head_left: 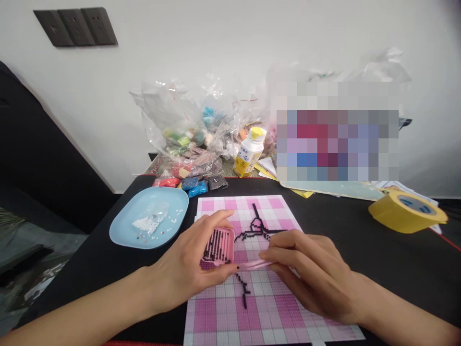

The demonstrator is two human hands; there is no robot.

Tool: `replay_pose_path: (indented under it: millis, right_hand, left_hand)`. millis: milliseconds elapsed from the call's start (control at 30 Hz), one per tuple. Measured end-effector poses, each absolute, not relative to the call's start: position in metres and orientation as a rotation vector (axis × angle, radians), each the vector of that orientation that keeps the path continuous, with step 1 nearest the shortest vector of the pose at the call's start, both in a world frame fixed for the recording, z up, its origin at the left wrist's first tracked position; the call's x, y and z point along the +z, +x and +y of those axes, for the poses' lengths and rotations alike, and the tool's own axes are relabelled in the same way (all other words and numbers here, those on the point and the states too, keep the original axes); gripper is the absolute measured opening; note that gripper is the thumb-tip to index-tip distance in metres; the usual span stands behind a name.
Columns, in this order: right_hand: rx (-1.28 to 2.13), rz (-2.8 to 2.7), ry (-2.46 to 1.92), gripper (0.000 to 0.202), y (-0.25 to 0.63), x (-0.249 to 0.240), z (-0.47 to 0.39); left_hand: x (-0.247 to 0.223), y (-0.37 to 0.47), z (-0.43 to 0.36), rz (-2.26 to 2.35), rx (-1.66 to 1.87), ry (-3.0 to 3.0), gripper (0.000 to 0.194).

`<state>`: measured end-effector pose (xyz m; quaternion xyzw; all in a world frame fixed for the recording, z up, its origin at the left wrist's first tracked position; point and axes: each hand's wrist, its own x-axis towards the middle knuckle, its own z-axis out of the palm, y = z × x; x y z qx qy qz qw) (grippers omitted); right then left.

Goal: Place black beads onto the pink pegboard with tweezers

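Observation:
My left hand (pixel 189 254) holds a small pink ridged tray (pixel 227 245) between thumb and fingers; rows of black beads lie in its grooves. In my right hand (pixel 313 271) is a pair of pink tweezers (pixel 254 265), pointing left. A single black bead (pixel 238 267) shows at their tip, close to my left thumb. Beneath both hands lies a pink and white checked pegboard (pixel 207 315). Lines of black beads (pixel 245 290) form a partial outline on it, and my hands cover some of the board.
To the left, a light blue plate (pixel 118 223) carries a bag of white beads. Several bead packets (pixel 198 188), plastic bags (pixel 169 105) and a white and yellow bottle (pixel 249 154) stand behind. A yellow tape roll (pixel 391 211) is at right on the black table (pixel 334 211).

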<state>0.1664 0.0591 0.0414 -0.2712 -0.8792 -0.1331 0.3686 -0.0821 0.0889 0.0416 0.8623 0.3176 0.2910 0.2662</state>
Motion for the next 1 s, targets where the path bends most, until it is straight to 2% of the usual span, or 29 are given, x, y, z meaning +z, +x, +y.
replay_pose_path:
  millis: [1000]
  right_hand:
    - [-0.209,-2.383,-0.61,0.019,0.1684,0.0399,0.0593]
  left_hand:
    - [0.0405,-0.0822,0.09,0.922,0.842,2.38,0.077]
